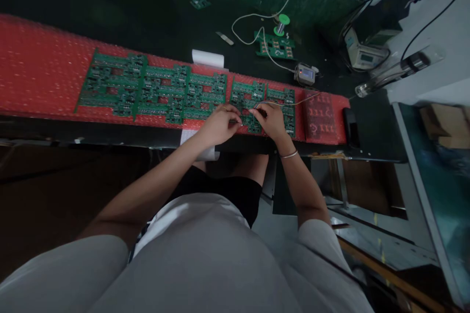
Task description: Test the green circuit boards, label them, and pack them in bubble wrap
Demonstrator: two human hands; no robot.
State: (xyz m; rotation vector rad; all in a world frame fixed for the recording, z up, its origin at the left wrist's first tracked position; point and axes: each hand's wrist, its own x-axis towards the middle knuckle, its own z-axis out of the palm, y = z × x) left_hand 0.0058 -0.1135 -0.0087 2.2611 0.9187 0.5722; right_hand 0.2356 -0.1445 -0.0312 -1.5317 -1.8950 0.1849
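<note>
A row of green circuit boards [165, 90] lies on red bubble wrap [44, 68] along the bench's front edge. Over the boards right of the row's middle, my left hand [220, 124] is closed, thumb and fingertips together; what is between them is too small to make out. My right hand [272, 120] rests above the neighbouring boards, thumb and forefinger pinched close to my left fingertips. From its fingers a thin pale cable [293, 103] runs off to the right; the held end is partly hidden.
A small box with a lit display [304, 74] stands behind the boards, with a white cable. Beyond are a solder spool [281, 25], another board [275, 46] and a white-handled blade [224, 38]. A wrapped reddish board [319, 116] and a black object [351, 127] lie right.
</note>
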